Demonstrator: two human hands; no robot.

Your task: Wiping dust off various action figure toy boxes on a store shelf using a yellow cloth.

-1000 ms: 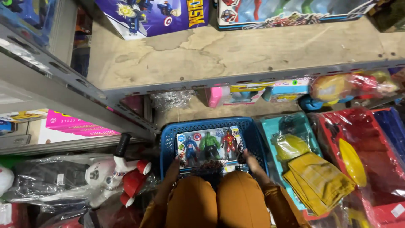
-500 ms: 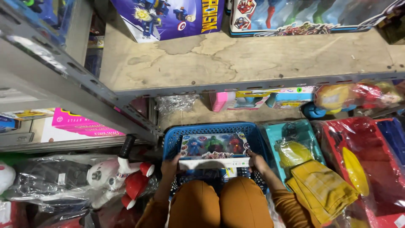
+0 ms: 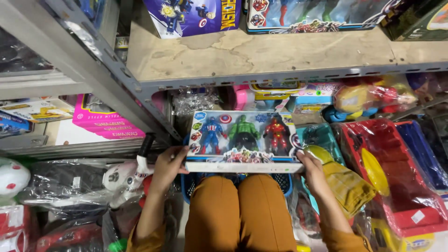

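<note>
One toy box (image 3: 243,140) with three figures, blue, green and red, is held flat over the knees and a blue basket (image 3: 283,181); the left hand (image 3: 169,164) and right hand (image 3: 311,171) each grip an end, fingers curled around its edge. Above it juts a grey shelf (image 3: 261,58) bearing two printed boxes. A pink box (image 3: 105,122) lies left, and a red wrapped toy (image 3: 389,168) right.

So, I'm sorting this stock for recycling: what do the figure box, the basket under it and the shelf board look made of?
Figure box: glossy printed card, seemingly with a clear window. Basket: blue plastic, moulded mesh. Shelf board: bare matt wood or plywood, stained, on a grey metal frame.
</note>
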